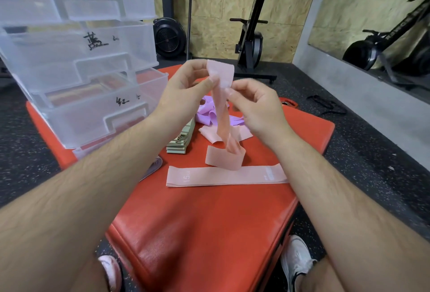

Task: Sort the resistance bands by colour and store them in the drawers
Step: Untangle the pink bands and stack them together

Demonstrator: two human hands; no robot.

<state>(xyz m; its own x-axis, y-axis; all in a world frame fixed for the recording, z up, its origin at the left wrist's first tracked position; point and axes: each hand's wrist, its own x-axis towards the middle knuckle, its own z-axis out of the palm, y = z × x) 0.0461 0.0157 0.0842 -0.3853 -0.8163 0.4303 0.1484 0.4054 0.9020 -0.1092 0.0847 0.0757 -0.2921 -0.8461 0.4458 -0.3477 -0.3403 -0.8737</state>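
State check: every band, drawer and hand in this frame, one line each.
Pink fabric band in hands: twisted, hanging, lower end on red padded bench.
Left hand: pinching its top.
Right hand: pinching it near the top.
Flat pink band marked 15: lying flat on bench.
Purple bands: loose tangled heap.
Green bands: folded, stacked.
Clear plastic drawer marked 15: pulled out.

Both hands, left hand (186, 82) and right hand (253, 103), pinch a pink resistance band (222, 115) above a red bench (209, 222), beside clear plastic drawers (88, 63).
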